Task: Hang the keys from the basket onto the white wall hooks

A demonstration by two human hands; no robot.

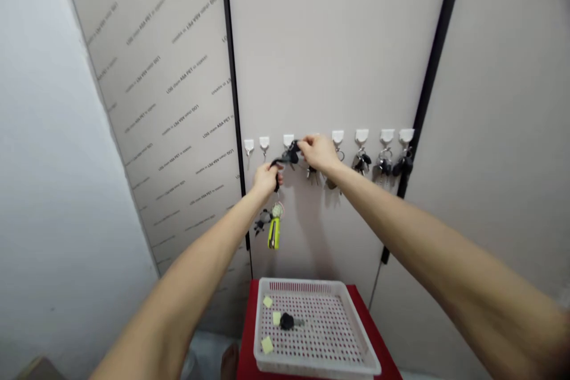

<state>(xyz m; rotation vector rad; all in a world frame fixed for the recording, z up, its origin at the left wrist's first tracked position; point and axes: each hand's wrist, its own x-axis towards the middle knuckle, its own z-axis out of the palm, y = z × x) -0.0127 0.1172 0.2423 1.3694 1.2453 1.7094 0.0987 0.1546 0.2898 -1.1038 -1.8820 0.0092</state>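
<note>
A row of white hooks [288, 140] is stuck to a beige wall panel. My left hand [266, 178] is closed on a key bunch with a black strap [280, 161]; a yellow-green tag [274, 233] and small charms dangle below it. My right hand [317, 152] pinches the upper end of that strap at a hook near the row's middle. Both arms are stretched forward.
Key bunches [361, 161] hang on the right-hand hooks; two hooks [249, 145] at the left are bare. Below, a white perforated basket [356, 332] on a red stool [246, 338] holds a black key [287, 322] and yellow notes [267, 344]. Black vertical strips [234, 101] divide the panels.
</note>
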